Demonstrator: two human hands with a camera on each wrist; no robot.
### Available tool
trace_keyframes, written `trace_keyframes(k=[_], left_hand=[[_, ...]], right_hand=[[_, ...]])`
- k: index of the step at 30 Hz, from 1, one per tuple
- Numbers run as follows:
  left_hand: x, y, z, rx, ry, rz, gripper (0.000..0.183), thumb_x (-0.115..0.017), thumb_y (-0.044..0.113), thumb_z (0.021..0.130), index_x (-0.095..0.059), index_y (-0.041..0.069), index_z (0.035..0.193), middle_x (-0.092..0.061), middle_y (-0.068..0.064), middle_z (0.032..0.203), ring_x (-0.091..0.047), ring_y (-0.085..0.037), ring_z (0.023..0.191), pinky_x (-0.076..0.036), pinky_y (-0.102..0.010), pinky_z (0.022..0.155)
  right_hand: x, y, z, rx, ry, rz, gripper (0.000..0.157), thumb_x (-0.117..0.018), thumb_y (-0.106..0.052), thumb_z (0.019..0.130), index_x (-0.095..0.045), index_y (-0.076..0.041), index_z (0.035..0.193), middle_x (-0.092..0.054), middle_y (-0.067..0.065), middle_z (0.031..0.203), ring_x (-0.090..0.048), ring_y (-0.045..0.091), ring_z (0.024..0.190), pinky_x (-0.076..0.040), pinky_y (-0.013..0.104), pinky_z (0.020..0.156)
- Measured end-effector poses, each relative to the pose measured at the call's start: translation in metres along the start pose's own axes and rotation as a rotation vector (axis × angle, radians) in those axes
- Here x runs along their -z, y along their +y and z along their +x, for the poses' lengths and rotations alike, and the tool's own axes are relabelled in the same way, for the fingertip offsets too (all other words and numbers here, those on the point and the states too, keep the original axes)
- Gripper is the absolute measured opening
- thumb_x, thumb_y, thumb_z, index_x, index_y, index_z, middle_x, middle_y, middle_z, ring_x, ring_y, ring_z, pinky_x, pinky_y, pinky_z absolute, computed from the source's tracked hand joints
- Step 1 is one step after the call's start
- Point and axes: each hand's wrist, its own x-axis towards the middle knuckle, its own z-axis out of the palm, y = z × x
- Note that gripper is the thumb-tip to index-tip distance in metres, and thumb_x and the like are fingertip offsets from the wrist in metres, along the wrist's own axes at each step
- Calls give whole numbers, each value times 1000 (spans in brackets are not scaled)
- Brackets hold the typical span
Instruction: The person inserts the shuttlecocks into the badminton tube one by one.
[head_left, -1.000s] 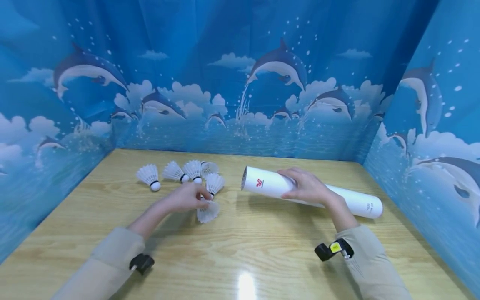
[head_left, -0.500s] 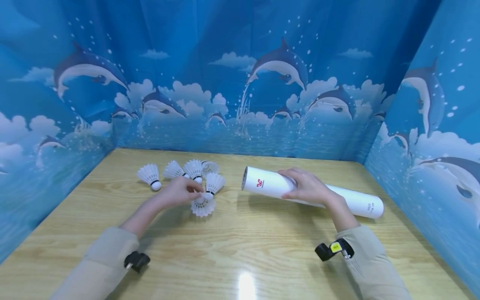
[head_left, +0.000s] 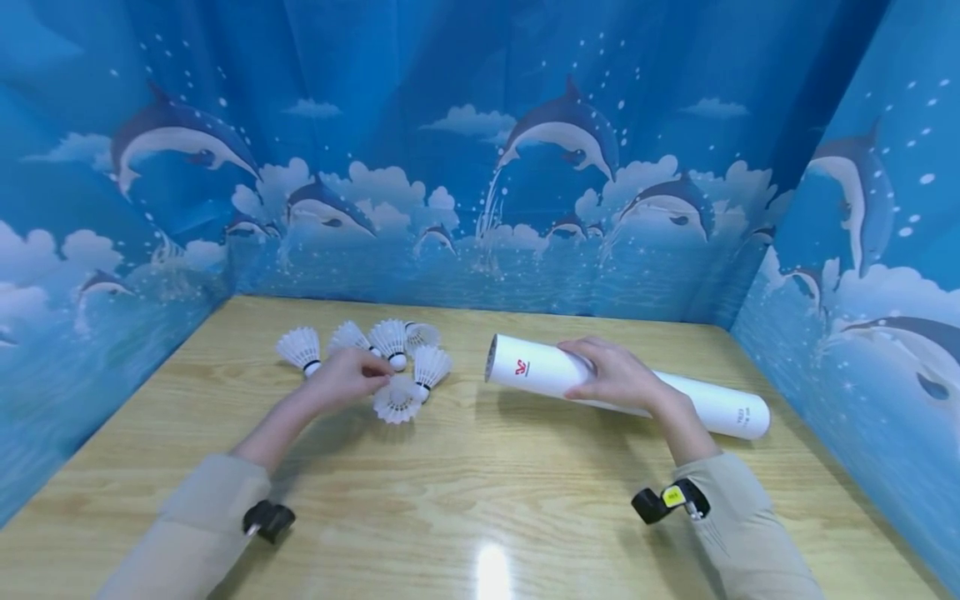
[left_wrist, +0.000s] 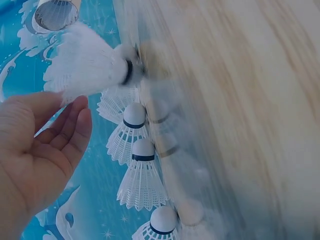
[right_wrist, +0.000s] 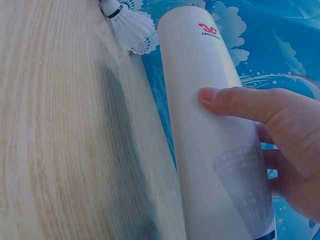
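Gripping the white shuttlecock tube at right, its mouth facing left, contents unclear, your right hand is well apart from your left hand, which pinches one shuttlecock near five other shuttlecocks at far left.

White dark-banded shuttlecock, pinched by its skirt, long white tube marked in red, held crosswise, open end toward the shuttlecock
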Motion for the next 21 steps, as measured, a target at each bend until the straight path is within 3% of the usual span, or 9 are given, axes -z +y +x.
trace_keyframes(k=[3, 8, 13, 21], left_hand=[[0, -2, 0, -14, 33, 12, 16, -60, -1, 83, -70, -5, 94, -69, -13, 87, -61, -19, 77, -51, -31, 67], [3, -2, 1, 61, 49, -16, 16, -61, 2, 85, -69, -5, 97, -68, -13, 89, -61, -23, 82, -51, -32, 69], [6, 2, 1, 144, 67, -105, 20, -62, 8, 88, -68, -4, 102, -67, -13, 92, -60, -23, 84, -50, -31, 67], [2, 6, 10, 177, 153, -216, 25, -62, 10, 88, -65, -6, 106, -67, -17, 97, -62, -24, 83, -51, -32, 67]], right_hand=[[0, 0, 0, 0, -1, -2, 72, -79, -31, 72, -49, -10, 134, -52, 13, 129, -50, 33, 114, -44, 52, 88], [1, -1, -1, -10, -5, -5, 72, -79, -31, 72, -49, -10, 134, -52, 13, 129, -50, 33, 114, -43, 53, 88], [1, 0, -1, -9, -2, 1, 72, -79, -32, 73, -49, -11, 134, -51, 12, 130, -50, 32, 114, -44, 52, 87], [2, 1, -1, 3, -1, -1, 72, -78, -34, 73, -49, -11, 134, -51, 13, 130, -49, 33, 114, -43, 53, 87]])
